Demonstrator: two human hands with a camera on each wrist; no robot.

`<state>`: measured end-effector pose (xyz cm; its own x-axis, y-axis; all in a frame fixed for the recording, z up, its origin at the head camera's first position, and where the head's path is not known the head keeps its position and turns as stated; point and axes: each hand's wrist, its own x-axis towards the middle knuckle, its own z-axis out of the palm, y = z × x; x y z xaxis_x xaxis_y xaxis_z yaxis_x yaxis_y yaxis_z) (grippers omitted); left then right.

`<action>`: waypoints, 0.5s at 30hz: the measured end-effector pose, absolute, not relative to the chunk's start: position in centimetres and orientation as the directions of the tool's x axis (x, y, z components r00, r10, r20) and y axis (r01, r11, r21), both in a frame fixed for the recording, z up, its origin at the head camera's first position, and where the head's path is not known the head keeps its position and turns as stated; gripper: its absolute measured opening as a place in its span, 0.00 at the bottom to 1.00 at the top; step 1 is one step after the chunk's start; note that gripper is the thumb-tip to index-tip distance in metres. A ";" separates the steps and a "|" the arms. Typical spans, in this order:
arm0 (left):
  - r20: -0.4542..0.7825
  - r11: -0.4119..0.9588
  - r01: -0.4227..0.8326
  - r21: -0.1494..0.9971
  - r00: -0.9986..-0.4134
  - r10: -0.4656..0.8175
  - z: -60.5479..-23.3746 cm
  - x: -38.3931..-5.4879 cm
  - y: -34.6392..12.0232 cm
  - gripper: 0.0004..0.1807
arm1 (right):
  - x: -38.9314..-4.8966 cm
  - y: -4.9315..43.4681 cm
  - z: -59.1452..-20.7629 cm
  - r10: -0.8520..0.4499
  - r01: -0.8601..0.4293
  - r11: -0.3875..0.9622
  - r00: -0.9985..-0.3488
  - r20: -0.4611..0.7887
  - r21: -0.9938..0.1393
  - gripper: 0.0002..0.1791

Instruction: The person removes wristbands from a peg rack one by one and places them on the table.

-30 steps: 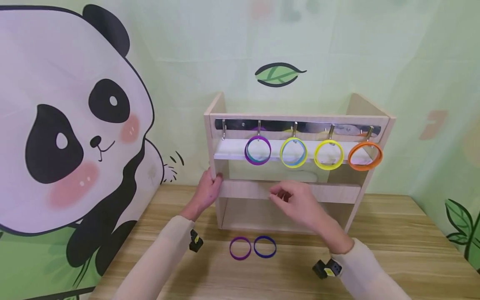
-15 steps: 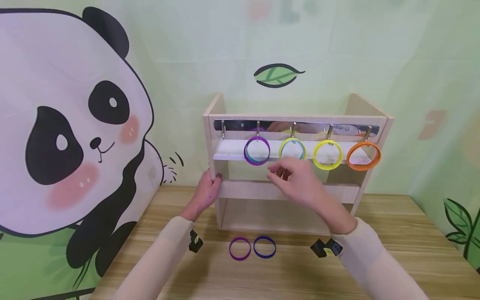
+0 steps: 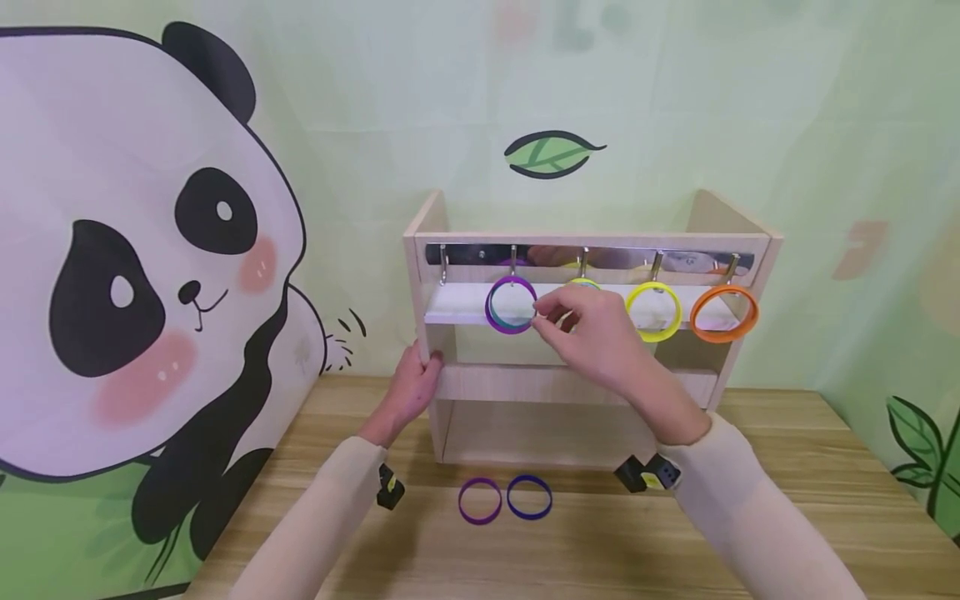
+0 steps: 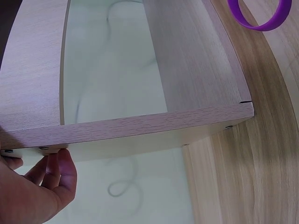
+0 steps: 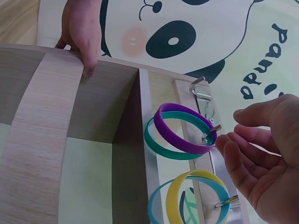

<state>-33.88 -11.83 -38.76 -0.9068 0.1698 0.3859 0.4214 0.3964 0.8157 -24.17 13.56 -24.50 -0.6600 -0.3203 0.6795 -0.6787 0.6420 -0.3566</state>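
My left hand [image 3: 411, 385] grips the left side panel of a small wooden shelf [image 3: 495, 383], thumb in front and fingers behind. Raised before the hook rail, my right hand [image 3: 596, 329] holds nothing, its fingers loosely bent and its thumb apart from them. Its fingertips are right by a purple silicone wristband [image 5: 161, 128], which hangs with a teal wristband [image 5: 154, 148] on the second hook from the left. A yellow wristband [image 5: 172, 205] and a light blue wristband [image 5: 152, 207] share the third hook, partly hidden by the right hand in the head view.
Farther right hang another yellow wristband [image 3: 654, 337] and an orange wristband [image 3: 723, 337]. The leftmost hook [image 3: 443, 268] is at the rail's end. On the wooden table [image 3: 600, 550], a purple wristband [image 3: 480, 522] and a dark blue wristband [image 3: 529, 517] lie before the shelf.
My right hand has risen from the shelf's middle board to the level of the hanging wristbands, now covering part of the third hook's pair. The left hand stays on the side panel.
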 end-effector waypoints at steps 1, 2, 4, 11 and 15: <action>0.389 0.394 0.424 0.816 -0.906 0.169 -38.8 -33.9 -11.8 0.24 | -24.2 13.5 -24.3 -0.317 -0.679 0.644 -0.655 0.686 -0.352 0.08; 0.391 0.392 0.426 0.815 -0.905 0.169 -38.8 -33.9 -11.8 0.24 | -24.3 13.5 -24.2 -0.314 -0.680 0.646 -0.651 0.692 -0.346 0.08; 0.390 0.391 0.425 0.816 -0.905 0.169 -38.8 -33.9 -11.8 0.25 | -24.4 13.4 -23.9 -0.308 -0.689 0.643 -0.632 0.711 -0.333 0.08; 0.386 0.401 0.419 0.815 -0.908 0.165 -38.7 -33.9 -11.8 0.25 | -25.1 13.1 -23.3 -0.281 -0.658 0.672 -0.652 0.704 -0.341 0.09; 0.379 0.395 0.413 0.820 -0.911 0.164 -38.7 -33.8 -11.8 0.24 | -25.3 12.8 -23.1 -0.275 -0.618 0.704 -0.692 0.668 -0.350 0.10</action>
